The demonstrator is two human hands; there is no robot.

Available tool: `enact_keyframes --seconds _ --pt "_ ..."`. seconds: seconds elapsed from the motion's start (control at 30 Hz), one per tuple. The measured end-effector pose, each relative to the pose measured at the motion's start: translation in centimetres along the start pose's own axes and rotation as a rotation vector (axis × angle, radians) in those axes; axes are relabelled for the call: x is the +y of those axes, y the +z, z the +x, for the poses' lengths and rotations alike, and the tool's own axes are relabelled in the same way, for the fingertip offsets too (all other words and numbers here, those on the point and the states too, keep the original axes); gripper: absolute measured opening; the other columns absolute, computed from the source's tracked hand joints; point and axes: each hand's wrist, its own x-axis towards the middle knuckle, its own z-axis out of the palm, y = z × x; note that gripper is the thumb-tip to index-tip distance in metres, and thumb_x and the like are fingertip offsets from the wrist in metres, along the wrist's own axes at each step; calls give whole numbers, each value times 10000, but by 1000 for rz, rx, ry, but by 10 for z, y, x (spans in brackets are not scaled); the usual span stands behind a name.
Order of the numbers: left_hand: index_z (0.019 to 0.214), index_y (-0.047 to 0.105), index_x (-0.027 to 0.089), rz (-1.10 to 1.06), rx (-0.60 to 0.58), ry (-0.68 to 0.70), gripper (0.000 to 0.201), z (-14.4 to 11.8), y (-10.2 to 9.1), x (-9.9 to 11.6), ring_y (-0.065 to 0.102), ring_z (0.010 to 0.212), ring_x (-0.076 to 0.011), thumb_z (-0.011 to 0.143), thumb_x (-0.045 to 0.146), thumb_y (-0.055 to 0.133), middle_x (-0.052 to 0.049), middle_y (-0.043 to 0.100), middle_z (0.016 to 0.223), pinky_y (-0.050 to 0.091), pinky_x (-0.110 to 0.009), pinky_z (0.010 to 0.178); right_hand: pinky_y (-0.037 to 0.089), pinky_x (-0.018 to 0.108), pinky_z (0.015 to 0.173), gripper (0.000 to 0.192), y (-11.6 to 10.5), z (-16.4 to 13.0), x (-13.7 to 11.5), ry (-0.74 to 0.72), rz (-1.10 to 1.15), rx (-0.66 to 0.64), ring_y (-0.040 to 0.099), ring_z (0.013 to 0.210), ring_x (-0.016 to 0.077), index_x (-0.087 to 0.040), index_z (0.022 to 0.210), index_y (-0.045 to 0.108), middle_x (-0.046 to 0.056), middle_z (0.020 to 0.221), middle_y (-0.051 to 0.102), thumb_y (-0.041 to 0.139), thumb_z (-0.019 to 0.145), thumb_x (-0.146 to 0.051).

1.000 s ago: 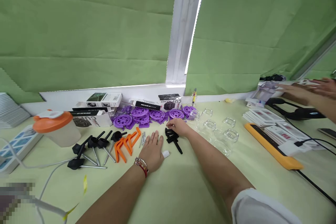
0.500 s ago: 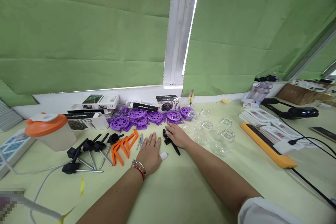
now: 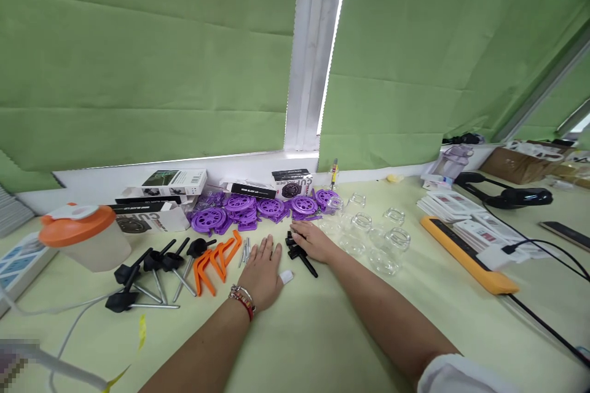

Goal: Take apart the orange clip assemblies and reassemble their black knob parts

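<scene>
Black pegs (image 3: 299, 251) are lying in a small pile on the desk (image 3: 322, 331), just in front of the purple wheels (image 3: 258, 207) and beside the glass jars (image 3: 378, 239). The right hand (image 3: 316, 241) is laid over the pile, fingers loosely spread, nothing visibly gripped. The left hand (image 3: 263, 270) is pressed flat and open on the desk, between the pegs and the orange clips (image 3: 216, 258). One peg is best pinched singly, so the pile is not scattered.
</scene>
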Motion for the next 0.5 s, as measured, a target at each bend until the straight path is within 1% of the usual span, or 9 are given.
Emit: enact_keyframes --seconds 0.1,0.23,0.37,0.5 --pt "1364 306 97 7 7 1 683 0 1 0 135 1358 -301 855 552 282 -200 179 1470 155 -473 1083 299 407 1034 458 -4 -1 4 17 58 17 407 1231 220 -143 1239 515 133 1311 483 309 921 -401" --pt "1363 305 100 15 19 9 679 0 2 0 134 1358 -303 856 551 284 -205 184 1467 158 -476 1080 331 401 1008 375 -4 8 6 -23 19 -10 450 1190 214 -151 1188 560 121 1269 528 344 911 -282" --pt "1362 308 105 15 14 3 679 -1 1 0 140 1357 -300 855 554 285 -197 190 1468 159 -469 1083 360 379 976 351 -1 27 6 -85 -83 -65 494 1142 214 -161 1068 644 106 1214 576 399 824 -99" --pt "1360 314 104 8 16 2 671 0 2 -1 144 1357 -301 856 546 291 -197 184 1470 158 -463 1084 357 369 973 352 1 37 6 -85 -102 -88 520 1110 218 -162 953 693 104 1174 604 425 758 -44"
